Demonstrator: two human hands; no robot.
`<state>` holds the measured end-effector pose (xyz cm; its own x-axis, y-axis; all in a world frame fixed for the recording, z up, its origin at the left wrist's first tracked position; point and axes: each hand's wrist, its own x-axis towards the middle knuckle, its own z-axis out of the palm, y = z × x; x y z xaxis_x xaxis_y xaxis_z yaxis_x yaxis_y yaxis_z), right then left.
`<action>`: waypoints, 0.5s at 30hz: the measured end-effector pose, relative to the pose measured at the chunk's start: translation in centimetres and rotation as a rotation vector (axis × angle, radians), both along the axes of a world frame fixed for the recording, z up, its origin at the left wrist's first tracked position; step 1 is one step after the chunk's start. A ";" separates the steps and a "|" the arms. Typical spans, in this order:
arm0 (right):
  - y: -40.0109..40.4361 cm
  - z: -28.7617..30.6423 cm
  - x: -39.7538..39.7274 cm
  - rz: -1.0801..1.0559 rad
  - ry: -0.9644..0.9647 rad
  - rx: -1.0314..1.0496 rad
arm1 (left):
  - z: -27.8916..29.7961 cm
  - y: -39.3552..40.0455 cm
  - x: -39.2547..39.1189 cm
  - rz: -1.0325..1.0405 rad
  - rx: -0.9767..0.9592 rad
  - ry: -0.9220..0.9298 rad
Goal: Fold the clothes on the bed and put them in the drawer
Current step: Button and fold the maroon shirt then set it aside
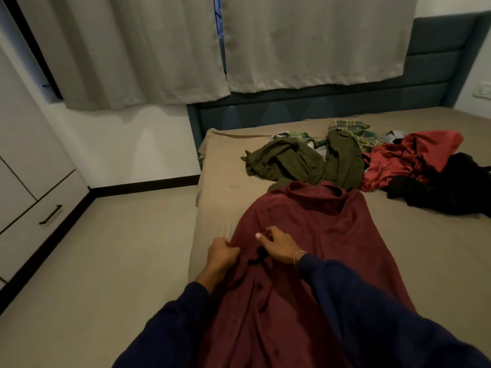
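Your left hand [221,252] and right hand [276,247] both pinch the soft, light, floppy red shirt [305,235] lying on the bed [425,248], so hold its side edges.

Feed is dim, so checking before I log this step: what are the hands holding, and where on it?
Both hold the maroon shirt spread on the bed. The left hand grips its left edge; the right hand pinches fabric nearby, toward the middle.
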<state>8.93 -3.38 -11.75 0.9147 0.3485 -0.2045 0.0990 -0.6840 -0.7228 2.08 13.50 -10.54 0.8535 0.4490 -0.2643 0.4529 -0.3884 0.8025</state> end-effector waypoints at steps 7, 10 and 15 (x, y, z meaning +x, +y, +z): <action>-1.0 5.4 3.7 -0.242 0.222 0.364 | 6.9 -5.4 -0.6 -0.658 -0.490 -0.105; -4.0 5.7 6.6 -0.349 0.159 0.202 | 6.3 -5.7 -1.0 -0.579 -0.591 0.064; -9.2 4.6 8.0 -0.429 -0.066 -0.092 | 1.5 -4.5 -4.0 -0.516 0.399 0.255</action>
<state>16.93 -12.61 -7.13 0.9848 -0.0825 -0.1529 -0.1638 -0.7346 -0.6585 -1.92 8.96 -9.06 0.9170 0.1077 -0.3842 0.2869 -0.8472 0.4472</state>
